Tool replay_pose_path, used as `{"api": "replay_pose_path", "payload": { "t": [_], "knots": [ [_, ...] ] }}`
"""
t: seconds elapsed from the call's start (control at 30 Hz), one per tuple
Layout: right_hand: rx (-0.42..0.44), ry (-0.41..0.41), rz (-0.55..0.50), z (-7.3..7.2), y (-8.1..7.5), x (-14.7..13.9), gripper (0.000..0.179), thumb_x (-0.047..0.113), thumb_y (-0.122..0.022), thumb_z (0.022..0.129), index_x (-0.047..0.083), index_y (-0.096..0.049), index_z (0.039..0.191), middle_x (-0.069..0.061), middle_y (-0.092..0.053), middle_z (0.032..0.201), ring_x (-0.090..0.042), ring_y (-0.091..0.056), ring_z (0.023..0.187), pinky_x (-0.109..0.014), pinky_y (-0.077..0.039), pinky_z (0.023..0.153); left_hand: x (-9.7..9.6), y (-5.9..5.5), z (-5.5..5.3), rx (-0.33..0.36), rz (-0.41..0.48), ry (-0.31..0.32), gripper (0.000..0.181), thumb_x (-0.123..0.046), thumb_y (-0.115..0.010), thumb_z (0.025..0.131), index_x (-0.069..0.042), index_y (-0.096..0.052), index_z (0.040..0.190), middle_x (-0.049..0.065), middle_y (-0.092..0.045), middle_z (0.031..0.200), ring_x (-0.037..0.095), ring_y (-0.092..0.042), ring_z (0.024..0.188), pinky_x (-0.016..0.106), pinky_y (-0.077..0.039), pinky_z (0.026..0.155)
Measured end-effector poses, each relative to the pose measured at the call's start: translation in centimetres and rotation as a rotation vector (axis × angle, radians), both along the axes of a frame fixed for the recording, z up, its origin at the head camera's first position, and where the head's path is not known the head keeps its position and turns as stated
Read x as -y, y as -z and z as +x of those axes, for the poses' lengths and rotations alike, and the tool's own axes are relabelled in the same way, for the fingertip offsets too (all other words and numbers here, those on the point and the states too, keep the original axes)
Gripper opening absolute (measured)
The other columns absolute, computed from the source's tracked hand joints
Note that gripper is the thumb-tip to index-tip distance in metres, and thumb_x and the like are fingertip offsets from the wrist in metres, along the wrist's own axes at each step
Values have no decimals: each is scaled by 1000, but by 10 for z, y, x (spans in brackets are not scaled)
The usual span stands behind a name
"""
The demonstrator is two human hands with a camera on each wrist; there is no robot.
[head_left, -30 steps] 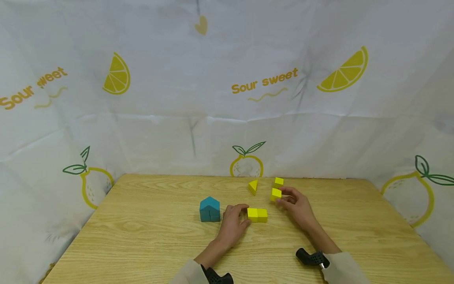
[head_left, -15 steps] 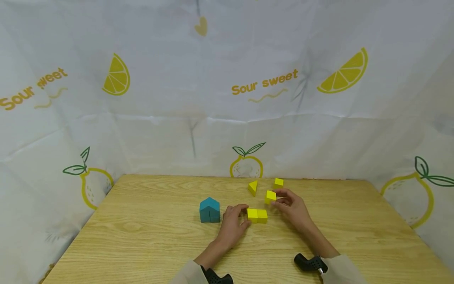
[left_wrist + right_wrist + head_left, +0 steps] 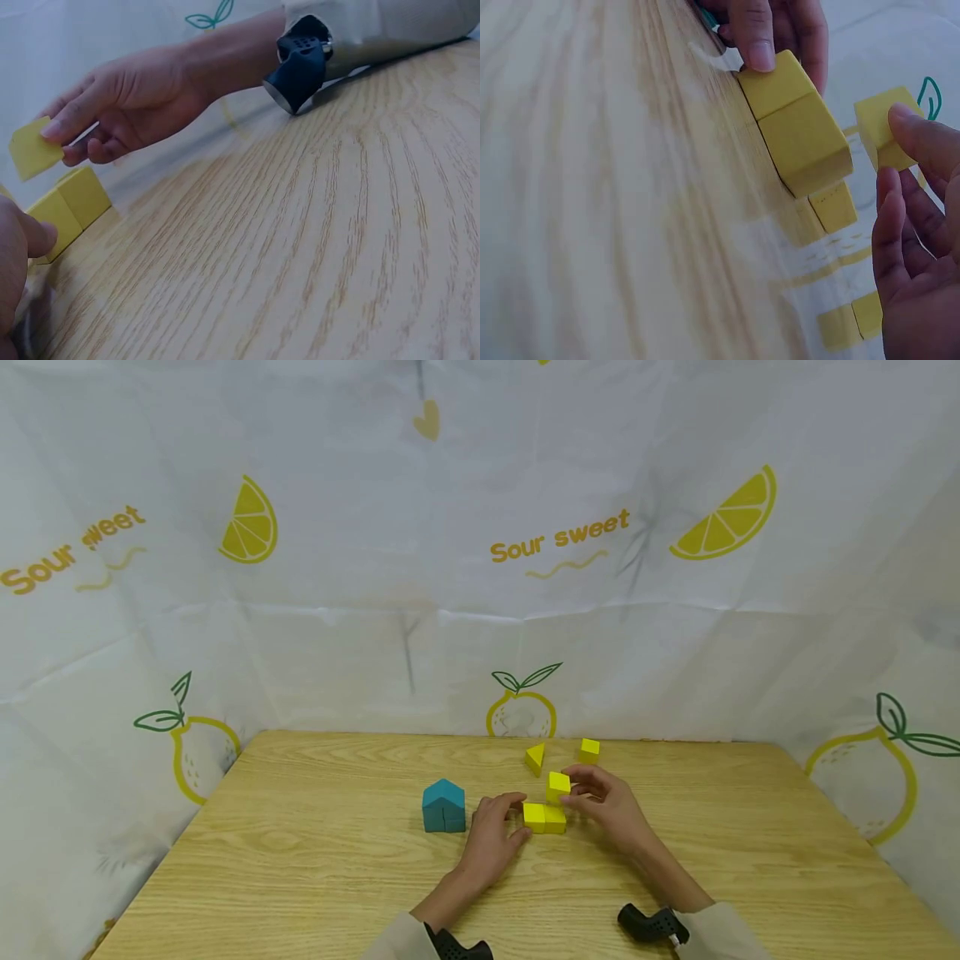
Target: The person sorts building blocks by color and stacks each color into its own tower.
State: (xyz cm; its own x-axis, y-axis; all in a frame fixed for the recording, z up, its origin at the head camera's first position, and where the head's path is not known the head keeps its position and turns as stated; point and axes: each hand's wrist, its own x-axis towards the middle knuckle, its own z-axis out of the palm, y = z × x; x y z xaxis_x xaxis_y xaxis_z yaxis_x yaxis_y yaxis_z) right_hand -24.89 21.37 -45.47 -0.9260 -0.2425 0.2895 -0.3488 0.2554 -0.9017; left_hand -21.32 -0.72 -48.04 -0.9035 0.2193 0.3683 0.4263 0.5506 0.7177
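Two yellow cube blocks stand side by side on the table, the left block [image 3: 533, 818] touching the right block [image 3: 556, 823]. My left hand [image 3: 489, 842] holds the left block, its thumb [image 3: 761, 56] against the near face and fingers behind. Between thumb and fingertips, my right hand [image 3: 613, 810] pinches another yellow cube [image 3: 558, 787]. In the left wrist view this pinched cube [image 3: 34, 150] hangs above the pair, apart from it. The right wrist view also shows air between the two.
A blue house-shaped stack of blocks [image 3: 443, 807] stands left of my left hand. Farther back are a yellow triangular block [image 3: 535, 758] and a single yellow cube [image 3: 589, 750]. The wooden table [image 3: 315, 860] ends at a lemon-print cloth [image 3: 375, 677].
My right hand has carried its yellow cube leftward and slightly toward me, from right of the pair to above it. My left hand has stayed at the left block.
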Motion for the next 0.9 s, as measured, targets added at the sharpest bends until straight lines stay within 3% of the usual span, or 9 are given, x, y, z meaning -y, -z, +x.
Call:
{"api": "replay_pose_path", "payload": {
  "t": [0.13,0.27,0.5,0.9],
  "knots": [
    [-50,-20,49,3,-2,4,33,16,-73,87,8,-63,117,-10,-61,101,-22,-58,90,-28,-50,75,0,-1,0,8,6,4,46,-14,-71,88,-11,-54,131,0,-59,115,14,-46,93,35,-37,84],
    [-84,-27,85,5,-2,8,32,16,-74,86,11,-64,115,-6,-61,106,-26,-56,94,-28,-48,78,0,0,-2,10,19,10,49,-16,-71,89,-11,-52,133,0,-58,116,15,-46,94,35,-38,82],
    [-68,-9,123,9,-2,15,32,22,-76,84,15,-66,113,0,-62,108,-25,-54,96,-35,-46,81,0,2,-2,-20,82,28,51,-14,-70,89,-12,-49,135,1,-57,119,20,-48,99,35,-43,84],
    [-39,-12,160,12,-2,24,36,27,-77,82,17,-65,114,3,-64,110,-23,-54,100,-45,-43,85,1,1,-1,-104,128,56,54,-9,-70,88,-9,-47,137,4,-56,118,20,-48,99,36,-42,83]
  ]
}}
